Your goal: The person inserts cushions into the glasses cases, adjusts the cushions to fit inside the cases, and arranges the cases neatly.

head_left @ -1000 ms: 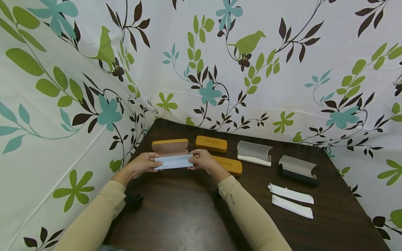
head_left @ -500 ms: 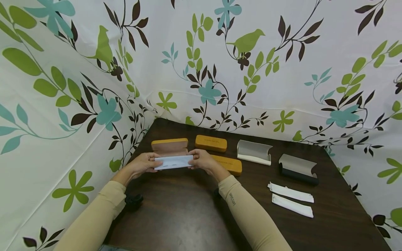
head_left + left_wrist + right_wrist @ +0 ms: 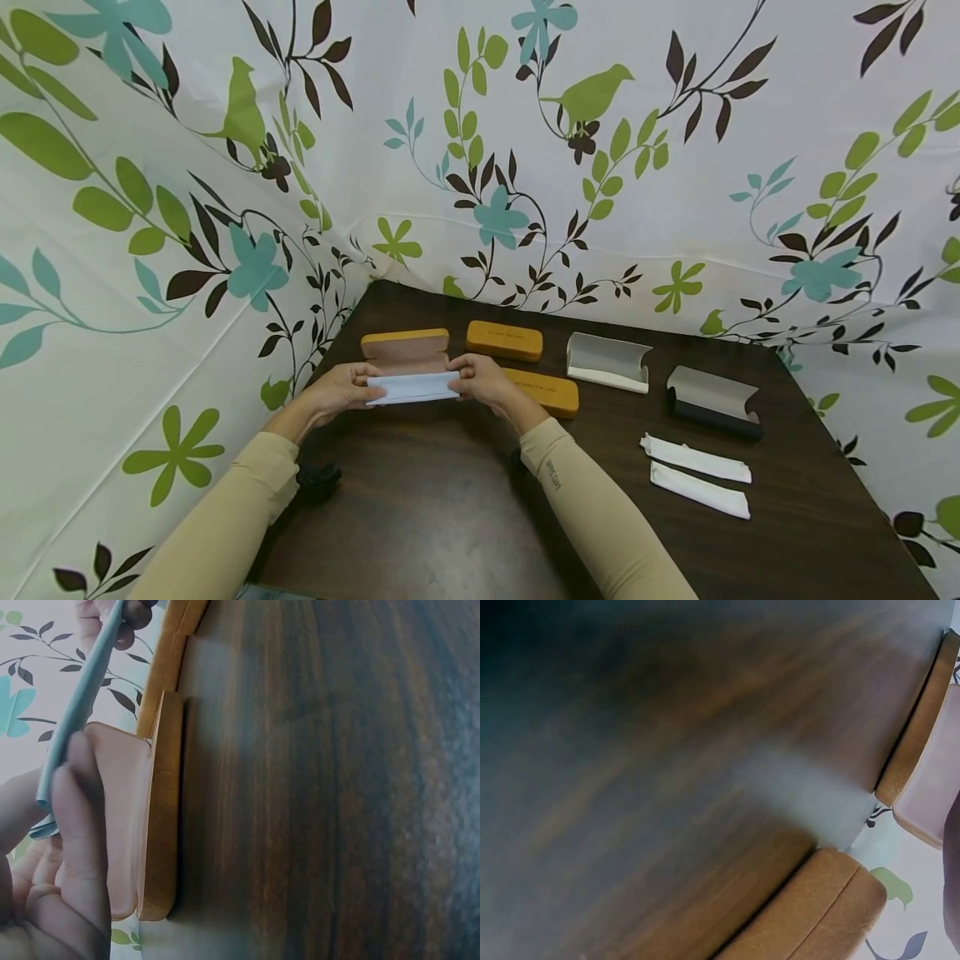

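Observation:
Between my two hands a light blue folded cloth is stretched into a flat strip. My left hand pinches one end, thumb in front; my right hand pinches the other. Just behind the strip stands an open yellow glasses case, its pinkish lining showing and its lower half partly hidden by the cloth. Seen edge-on in the left wrist view, the cloth is thin, its layers parting a little near the left fingers. The right wrist view catches only a dark bit of the right hand.
Two closed yellow glasses cases lie behind and beside the right hand. Farther right stand an open white case and an open black one. Two folded white cloths lie on the dark wooden table. Patterned curtain surrounds it.
Both hands keep hold of the cloth's ends in nearly the same place. The fold line on its front, slanted before, now runs straighter near the lower edge.

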A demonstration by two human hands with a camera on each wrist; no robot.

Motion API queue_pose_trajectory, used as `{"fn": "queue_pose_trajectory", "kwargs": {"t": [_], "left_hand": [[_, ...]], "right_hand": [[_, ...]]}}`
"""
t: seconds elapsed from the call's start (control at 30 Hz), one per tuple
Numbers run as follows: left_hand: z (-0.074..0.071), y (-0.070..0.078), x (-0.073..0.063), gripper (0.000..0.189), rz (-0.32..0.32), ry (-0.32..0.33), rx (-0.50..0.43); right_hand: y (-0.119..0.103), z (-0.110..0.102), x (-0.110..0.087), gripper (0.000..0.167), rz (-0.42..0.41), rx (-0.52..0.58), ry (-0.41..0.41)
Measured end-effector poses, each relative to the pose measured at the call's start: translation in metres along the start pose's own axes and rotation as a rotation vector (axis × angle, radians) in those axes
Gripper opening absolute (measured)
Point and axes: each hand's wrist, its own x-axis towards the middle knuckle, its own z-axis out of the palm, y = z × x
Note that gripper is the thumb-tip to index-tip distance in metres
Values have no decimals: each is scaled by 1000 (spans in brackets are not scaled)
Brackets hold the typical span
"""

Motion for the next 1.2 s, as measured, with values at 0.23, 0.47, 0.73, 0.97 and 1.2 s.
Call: {"fn": "queue_pose_trajectory", "kwargs": {"t": [0.23, 0.47, 0.73, 0.97, 1.2], "left_hand": [[0, 1, 2, 45, -21, 11, 17], [-1, 0, 3, 40, -41, 79, 39], [0, 0, 5, 37, -68, 106, -13], [2, 1, 5, 41, -71, 144, -34], [1, 0, 8, 37, -87, 180, -80]], "right_hand": [[-1, 0, 2, 39, -1, 0, -15], [2, 0, 6, 37, 5, -14, -4], [-5, -1, 7, 37, 34, -16, 22], [-5, -3, 13, 31, 47, -6, 51], [-9, -6, 19, 31, 73, 22, 53]]}}
